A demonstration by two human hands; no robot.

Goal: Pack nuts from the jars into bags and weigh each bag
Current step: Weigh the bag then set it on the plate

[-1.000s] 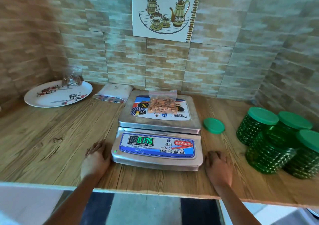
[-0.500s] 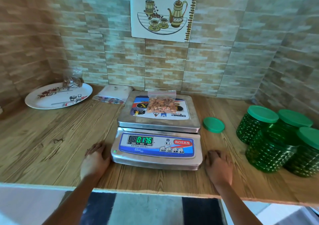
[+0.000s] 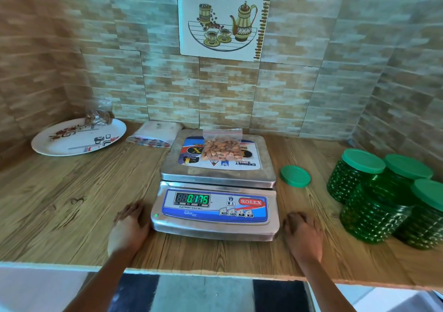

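Head view: left hand (image 3: 130, 225), right hand (image 3: 303, 235) rest empty beside scale (image 3: 215, 216), near counter (image 3: 60, 204) edge.

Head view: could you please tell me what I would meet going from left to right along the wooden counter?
White patterned oval plate → white folded packet → steel electronic weighing scale → loose round green plastic lid → cluster of green plastic jars.

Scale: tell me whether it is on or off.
On. The scale has lit green digits on its display, and a small green lamp glows beside it.
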